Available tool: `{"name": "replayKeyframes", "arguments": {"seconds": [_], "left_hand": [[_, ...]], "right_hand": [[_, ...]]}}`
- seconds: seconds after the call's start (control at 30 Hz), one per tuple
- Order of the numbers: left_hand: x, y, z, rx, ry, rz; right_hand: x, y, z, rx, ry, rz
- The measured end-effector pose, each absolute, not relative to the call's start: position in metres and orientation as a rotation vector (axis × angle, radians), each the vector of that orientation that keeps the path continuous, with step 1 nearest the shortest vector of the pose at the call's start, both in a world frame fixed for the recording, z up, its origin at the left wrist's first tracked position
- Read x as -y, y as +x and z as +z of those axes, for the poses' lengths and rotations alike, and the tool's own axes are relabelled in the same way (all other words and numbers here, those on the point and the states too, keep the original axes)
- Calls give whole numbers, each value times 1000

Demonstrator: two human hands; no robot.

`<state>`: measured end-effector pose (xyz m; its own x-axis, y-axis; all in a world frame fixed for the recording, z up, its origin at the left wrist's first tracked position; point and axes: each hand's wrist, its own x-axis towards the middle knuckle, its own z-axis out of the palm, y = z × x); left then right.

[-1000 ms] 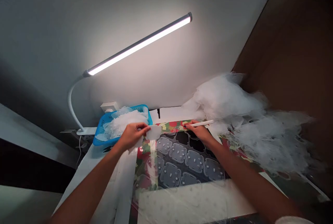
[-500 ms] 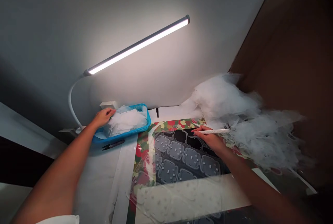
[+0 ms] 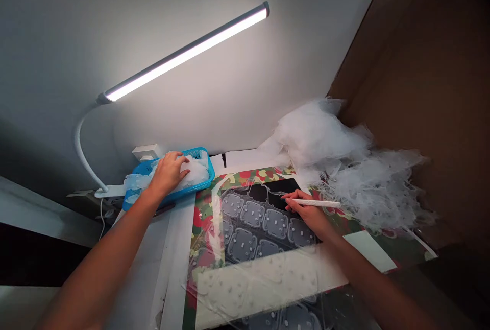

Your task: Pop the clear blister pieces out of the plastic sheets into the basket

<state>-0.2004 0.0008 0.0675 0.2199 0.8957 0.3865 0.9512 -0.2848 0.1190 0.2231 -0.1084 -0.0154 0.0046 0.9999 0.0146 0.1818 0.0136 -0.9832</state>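
Observation:
My left hand (image 3: 170,172) is over a blue plastic basket (image 3: 210,177), its thumb and fingers apart, resting on or just above soft white pieces (image 3: 197,172) heaped inside. My right hand (image 3: 308,213) is closed round a slim white pen-like tool (image 3: 323,204), whose slender tip is hard to make out. Beneath it lies a clear sheet (image 3: 244,244) of moulded rounded-square pieces with small studs, over a black surface (image 3: 281,197). At the sheet's far edge, some outlines are cut out or vacant, showing the black below.
A tangled heap of thin white translucent scraps (image 3: 377,187) lies to the right, against a brown cardboard panel (image 3: 421,90). A lit bar lamp (image 3: 187,54) on a bent neck leans over the table. A camouflage-patterned cover (image 3: 201,212) edges the work surface. Dark snips (image 3: 164,210) lie beside the basket.
My left hand has moved right from the basket's left side to over the white pieces, and its fingers have spread. My right hand still holds the white tool near the sheet. The view has shifted slightly.

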Motion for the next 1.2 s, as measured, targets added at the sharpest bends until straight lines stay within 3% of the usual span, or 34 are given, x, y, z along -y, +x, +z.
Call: {"name": "replayKeyframes", "arguments": {"seconds": [0.1,0.27,0.4,0.9,1.07,1.2], "left_hand": [[11,-186,75,1857,-2374,-964],[57,-131,82,2178,-2718,-2130],[95,-78,76,2190,-2873,-2382],[129,-54,70,1572,-2645,-1676],[77,-92,70,1772,-2348,-1436],[18,-142,72,1926,-2019,-1016]], "right_hand": [[109,223,-19,1349,-1321,1079],[108,226,-24,1280,-1291,1018],[108,229,-26,1238,-1322,995],[109,233,-33,1285,-1353,1007],[110,230,-30,1283,-1364,977],[109,234,-27,1247,-1373,928]]}}
